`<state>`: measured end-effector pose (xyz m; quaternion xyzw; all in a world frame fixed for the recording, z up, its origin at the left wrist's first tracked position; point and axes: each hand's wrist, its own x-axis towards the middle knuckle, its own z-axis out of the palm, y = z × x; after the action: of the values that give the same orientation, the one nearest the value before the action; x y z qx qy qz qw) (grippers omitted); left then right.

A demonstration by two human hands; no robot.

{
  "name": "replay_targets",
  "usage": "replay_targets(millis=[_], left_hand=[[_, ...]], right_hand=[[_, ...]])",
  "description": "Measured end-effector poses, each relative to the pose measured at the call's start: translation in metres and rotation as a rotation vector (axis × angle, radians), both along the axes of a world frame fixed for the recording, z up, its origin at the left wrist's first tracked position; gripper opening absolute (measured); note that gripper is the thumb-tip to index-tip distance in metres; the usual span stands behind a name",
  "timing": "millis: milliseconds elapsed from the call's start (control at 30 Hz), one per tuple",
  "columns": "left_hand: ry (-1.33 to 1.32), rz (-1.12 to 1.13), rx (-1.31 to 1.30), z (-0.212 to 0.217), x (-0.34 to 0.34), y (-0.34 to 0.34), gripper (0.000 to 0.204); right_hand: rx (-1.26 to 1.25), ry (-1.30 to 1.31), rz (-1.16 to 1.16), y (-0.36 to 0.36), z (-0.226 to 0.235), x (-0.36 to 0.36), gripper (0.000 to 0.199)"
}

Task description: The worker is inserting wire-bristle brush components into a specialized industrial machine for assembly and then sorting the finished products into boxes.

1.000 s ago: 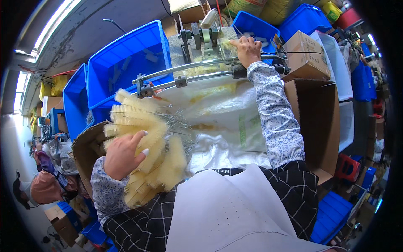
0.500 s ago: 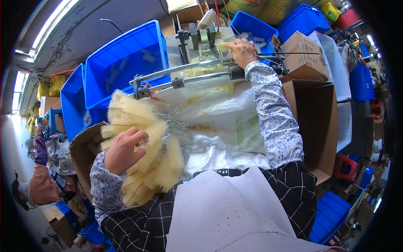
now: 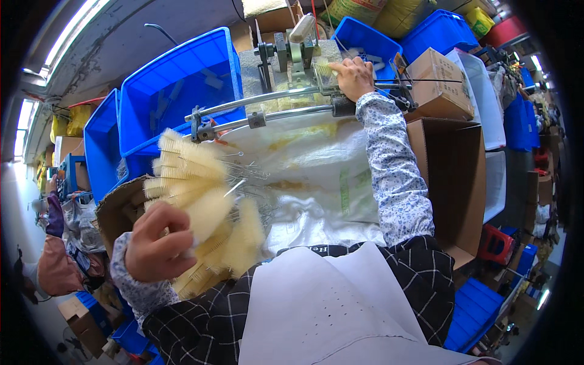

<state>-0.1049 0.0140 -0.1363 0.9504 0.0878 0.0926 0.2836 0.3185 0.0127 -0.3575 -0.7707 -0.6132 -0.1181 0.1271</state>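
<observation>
On the left lies a heap of cream bristle brushes [image 3: 182,161] with twisted wire stems, some ending in small loops. My left hand [image 3: 161,240] is over the heap's near side, fingers curled and smeared by motion. From its fingertips a blurred wire-stemmed brush [image 3: 210,214] slants up and right, apparently in its pinch. My right hand [image 3: 354,78] is at the right of a bench fixture [image 3: 296,58] with metal clamps. Its thumb and forefinger close on a small cream brush [image 3: 325,68] beside the clamp; the brush's far end is hard to make out.
Two steel rods [image 3: 267,103] cross in front of the fixture. A white plastic sheet [image 3: 316,176] covers the work surface. Blue bins [image 3: 182,91] stand at the far left, another blue bin [image 3: 365,36] behind the right hand. An open cardboard box [image 3: 453,182] flanks my right forearm.
My left hand has moved toward me and slightly left, its fingers curling more, and a brush in the heap has shifted with it. My right hand stays at the fixture.
</observation>
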Motion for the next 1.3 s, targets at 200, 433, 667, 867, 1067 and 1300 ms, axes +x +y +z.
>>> replay_targets(millis=[200,433,667,867,1067,1300], left_hand=[[-0.178,-0.032,-0.198,0.008,-0.012,0.004,0.033],[-0.114,0.009,-0.242,-0.007,-0.004,0.008,0.033],[-0.071,-0.016,-0.269,-0.014,0.011,0.005,0.031],[-0.042,-0.050,-0.309,-0.018,0.020,0.007,0.030],[-0.025,-0.040,-0.311,-0.019,0.023,0.007,0.030],[-0.037,-0.038,-0.292,-0.020,0.020,0.005,0.031]], right_hand=[[0.028,0.000,-0.022,0.000,0.003,-0.003,0.027],[0.023,0.055,0.007,-0.001,0.001,0.000,0.026],[-0.006,0.108,-0.002,0.001,0.001,-0.003,0.024],[0.031,0.097,0.005,-0.002,0.001,-0.001,0.026],[-0.006,0.061,0.004,0.000,-0.001,0.001,0.024],[0.003,0.079,0.008,-0.001,0.002,-0.001,0.026]])
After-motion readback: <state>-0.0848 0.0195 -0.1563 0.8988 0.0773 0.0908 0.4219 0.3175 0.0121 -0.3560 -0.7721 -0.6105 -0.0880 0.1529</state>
